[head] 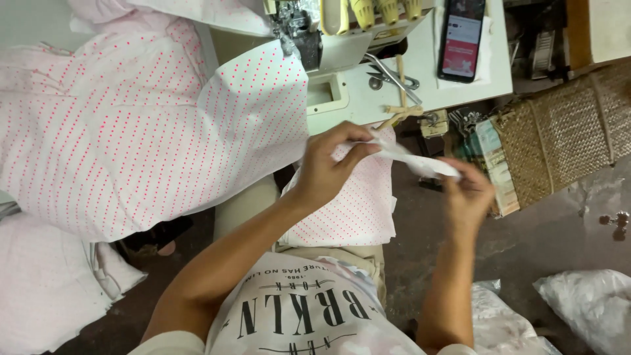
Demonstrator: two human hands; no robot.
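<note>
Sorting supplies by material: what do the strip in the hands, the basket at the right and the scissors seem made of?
Strip: thin white woven cloth, matte; it creases between left hand and right hand. Basket: woven straw or cane, by its tan plaited weave. Scissors: likely metal, grey and shiny.

White sewing table point(460, 85), brown floor point(545, 236)

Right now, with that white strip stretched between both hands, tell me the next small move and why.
Probably draw the white strip flat and straight. The left hand pinches one end and the right hand the other, but the strip sags and twists between them above the folded dotted fabric on the lap. The right hand is blurred, so its grip cannot be judged exactly.
</note>
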